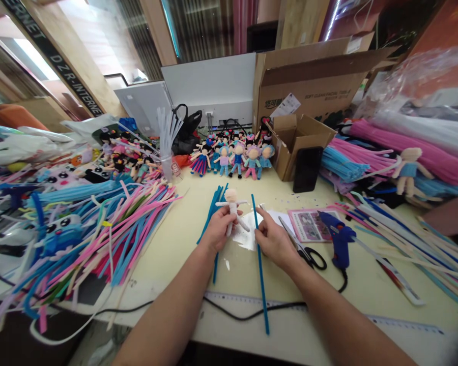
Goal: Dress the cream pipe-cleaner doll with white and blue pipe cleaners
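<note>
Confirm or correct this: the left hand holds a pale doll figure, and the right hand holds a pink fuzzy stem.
Wrong on colour: the fuzzy stem in the right hand is teal blue, not pink, as the head view shows. The left hand does hold a pale doll figure.

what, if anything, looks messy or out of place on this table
The heap of fuzzy stems at left looks messiest: mixed colours, ends pointing various ways. Small dark scraps also litter the table near the black phone.
</note>
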### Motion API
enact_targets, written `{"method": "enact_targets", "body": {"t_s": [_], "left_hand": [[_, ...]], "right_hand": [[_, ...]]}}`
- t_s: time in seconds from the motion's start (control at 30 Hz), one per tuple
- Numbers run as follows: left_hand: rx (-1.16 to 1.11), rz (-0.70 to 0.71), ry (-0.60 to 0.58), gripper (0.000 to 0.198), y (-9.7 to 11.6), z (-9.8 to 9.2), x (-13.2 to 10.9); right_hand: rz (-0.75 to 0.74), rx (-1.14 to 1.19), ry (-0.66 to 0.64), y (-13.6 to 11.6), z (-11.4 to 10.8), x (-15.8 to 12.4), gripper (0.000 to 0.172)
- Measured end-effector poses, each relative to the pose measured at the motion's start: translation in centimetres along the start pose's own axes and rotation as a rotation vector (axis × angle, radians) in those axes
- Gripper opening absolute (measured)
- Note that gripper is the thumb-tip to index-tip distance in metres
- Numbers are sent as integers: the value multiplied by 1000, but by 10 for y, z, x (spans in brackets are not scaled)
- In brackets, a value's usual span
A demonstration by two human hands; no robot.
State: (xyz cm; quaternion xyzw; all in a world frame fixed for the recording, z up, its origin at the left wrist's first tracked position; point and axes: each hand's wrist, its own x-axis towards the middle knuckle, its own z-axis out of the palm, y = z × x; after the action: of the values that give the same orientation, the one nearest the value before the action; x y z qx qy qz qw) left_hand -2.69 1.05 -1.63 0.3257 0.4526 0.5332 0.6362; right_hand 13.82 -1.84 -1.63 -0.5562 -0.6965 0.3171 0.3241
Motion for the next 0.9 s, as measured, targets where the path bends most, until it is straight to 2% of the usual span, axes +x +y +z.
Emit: {"method": "enact_targets", "body": {"t_s": [0.2,0.47,0.6,0.77,0.9], "left_hand": [[-17,-34,8,34,3,4,-1],[50,-8,-21,31,20,13,-1],[42,-54,-17,22,14,13,3],[22,-50,-85,28,1,9,7],[38,-29,-112,22,0,5,7]], "right_hand": [[-155,45,60,-10,0,-7,56],[-248,62,90,-17,-1,-13,52],[-270,23,65,-17,1,-14,53],[-266,-54,59,-17,1,-12,52],[-255,-92,27,-17,-1,-12,53]]}}
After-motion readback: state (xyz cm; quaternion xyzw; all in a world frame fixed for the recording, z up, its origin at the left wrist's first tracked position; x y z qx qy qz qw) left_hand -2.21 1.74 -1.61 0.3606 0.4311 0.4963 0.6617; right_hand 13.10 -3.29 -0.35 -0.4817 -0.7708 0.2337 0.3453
